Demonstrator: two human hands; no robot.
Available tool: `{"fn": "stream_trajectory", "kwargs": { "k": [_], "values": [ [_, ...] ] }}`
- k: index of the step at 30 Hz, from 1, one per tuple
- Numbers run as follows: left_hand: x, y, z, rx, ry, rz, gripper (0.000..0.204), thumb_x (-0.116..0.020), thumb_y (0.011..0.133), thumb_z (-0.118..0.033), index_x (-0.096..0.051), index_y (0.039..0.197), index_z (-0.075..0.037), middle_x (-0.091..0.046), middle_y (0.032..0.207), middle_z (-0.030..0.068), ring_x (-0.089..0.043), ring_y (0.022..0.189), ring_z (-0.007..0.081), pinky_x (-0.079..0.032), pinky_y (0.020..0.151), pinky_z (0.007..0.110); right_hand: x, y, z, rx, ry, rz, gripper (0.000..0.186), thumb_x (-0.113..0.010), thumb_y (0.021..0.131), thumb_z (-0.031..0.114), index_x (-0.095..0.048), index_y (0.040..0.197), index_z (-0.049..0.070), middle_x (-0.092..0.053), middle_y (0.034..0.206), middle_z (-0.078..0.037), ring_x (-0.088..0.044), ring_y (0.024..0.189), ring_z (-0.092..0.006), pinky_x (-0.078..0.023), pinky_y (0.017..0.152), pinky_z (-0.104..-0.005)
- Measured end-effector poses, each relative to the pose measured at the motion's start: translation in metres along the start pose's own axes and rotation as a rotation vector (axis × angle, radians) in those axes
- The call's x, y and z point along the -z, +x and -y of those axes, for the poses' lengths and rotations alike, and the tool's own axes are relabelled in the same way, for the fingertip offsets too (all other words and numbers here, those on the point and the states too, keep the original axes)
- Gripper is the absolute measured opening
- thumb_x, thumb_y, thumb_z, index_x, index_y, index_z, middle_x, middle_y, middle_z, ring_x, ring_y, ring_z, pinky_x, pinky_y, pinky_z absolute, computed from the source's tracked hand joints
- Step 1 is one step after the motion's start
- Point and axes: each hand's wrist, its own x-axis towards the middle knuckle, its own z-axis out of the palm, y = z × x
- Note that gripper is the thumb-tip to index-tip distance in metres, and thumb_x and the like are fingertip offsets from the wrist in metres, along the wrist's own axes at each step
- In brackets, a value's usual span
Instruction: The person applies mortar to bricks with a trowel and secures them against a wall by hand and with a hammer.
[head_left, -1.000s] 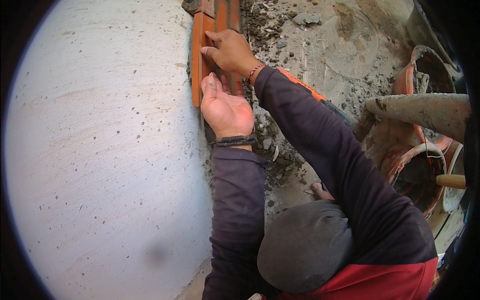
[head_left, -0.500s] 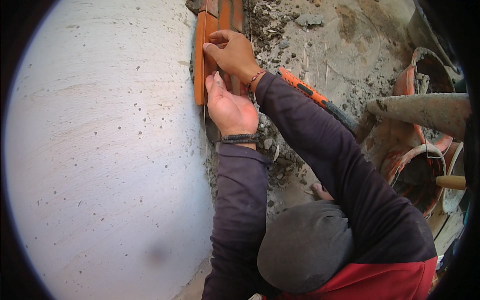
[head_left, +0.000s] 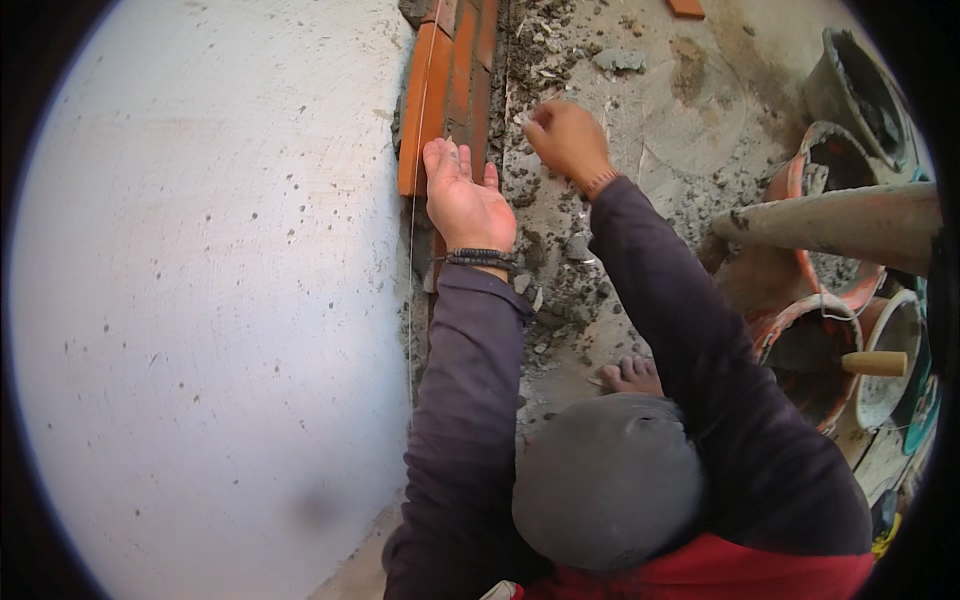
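My left hand [head_left: 468,200] is palm up with its fingers apart, fingertips at the side of an orange brick [head_left: 422,95] in a narrow strip of mortared brickwork along the white wall [head_left: 210,250]. A thin pale string [head_left: 411,320] runs lengthwise along that strip. My right hand [head_left: 565,140] is raised to the right of the bricks, fingers curled and pinched; whatever is between the fingertips is too small to make out.
A thick grey pipe [head_left: 825,220] lies across the right side, among mortar-stained buckets [head_left: 790,390] and a wooden handle [head_left: 875,364]. Mortar crumbs cover the floor [head_left: 690,120]. A loose brick [head_left: 686,8] is at the top. My bare foot [head_left: 630,376] shows below.
My right hand has left the brick and moved right, its fingers curled. My left hand has stayed at the brickwork. The view has shifted slightly, and the orange tool no longer shows.
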Motion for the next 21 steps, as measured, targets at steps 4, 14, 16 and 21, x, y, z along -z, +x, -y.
{"fn": "stream_trajectory", "kwargs": {
  "k": [4,14,16,21],
  "values": [
    [0.004,0.005,-0.004,0.019,-0.029,-0.039,0.060,-0.044,0.104,-0.028,-0.022,0.155,-0.008,-0.022,0.161,0.0049,-0.025,0.145,0.0201,-0.022,0.111,0.042,0.021,-0.053,-0.039,-0.127,-0.412,0.134,0.032,-0.069,0.084,0.031,-0.068,0.109,0.010,-0.065,0.112,-0.018,-0.065,0.102,-0.0382,-0.052,0.086,-0.0481],
    [0.004,-0.008,-0.006,0.097,-0.088,-0.084,0.059,-0.042,0.104,-0.031,-0.022,0.156,-0.009,-0.027,0.160,0.0046,-0.029,0.143,0.0197,-0.024,0.113,0.040,0.033,-0.116,-0.098,-0.249,-0.656,0.131,0.034,-0.060,0.092,0.018,-0.055,0.126,0.013,-0.064,0.109,-0.015,-0.063,0.103,-0.0378,-0.048,0.084,-0.0549],
    [0.006,-0.011,-0.011,0.071,0.084,-0.096,0.054,-0.049,0.102,-0.029,-0.035,0.150,-0.009,-0.045,0.147,0.0061,-0.044,0.128,0.0192,-0.035,0.105,0.038,0.037,-0.122,-0.093,-0.183,-0.518,0.047,0.032,-0.059,0.094,0.021,-0.055,0.124,0.013,-0.064,0.108,-0.015,-0.063,0.102,-0.0375,-0.049,0.083,-0.0533],
    [-0.002,-0.002,-0.048,-0.712,0.971,0.077,0.039,-0.071,0.090,-0.025,-0.064,0.123,-0.006,-0.068,0.103,0.0044,-0.061,0.086,0.0159,-0.051,0.077,0.032,0.049,-0.103,-0.077,0.110,0.066,-0.167,0.032,-0.054,0.098,0.027,-0.052,0.125,0.012,-0.065,0.090,-0.015,-0.065,0.086,-0.0352,-0.053,0.076,-0.0496]
  ]
}}
